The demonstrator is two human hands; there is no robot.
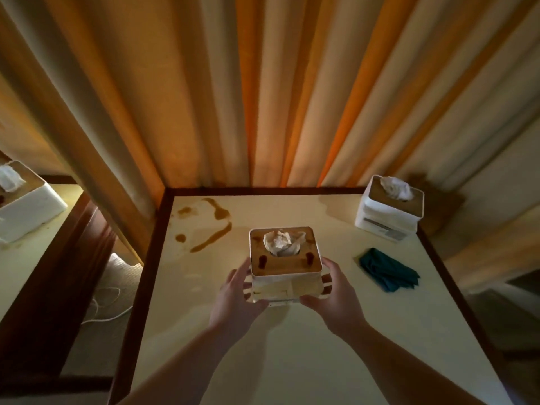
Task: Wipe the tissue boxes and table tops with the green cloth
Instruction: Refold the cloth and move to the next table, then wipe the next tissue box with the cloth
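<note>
A white tissue box [285, 266] with a wooden lid and brown smears on the lid sits in the middle of the cream table top [292, 346]. My left hand [236, 299] holds its left side and my right hand [336, 293] holds its right side, fingers curled round the walls. The green cloth [385, 271] lies crumpled on the table to the right, untouched. A second tissue box [390, 210] stands at the far right corner. Brown spill streaks [210, 229] mark the table's far left area.
A third tissue box [26, 200] stands on a neighbouring table at the left. Orange-beige curtains [263, 97] hang behind the table. A dark wooden rim [152, 244] frames the table top. A white cable [105, 311] lies on the floor between the tables.
</note>
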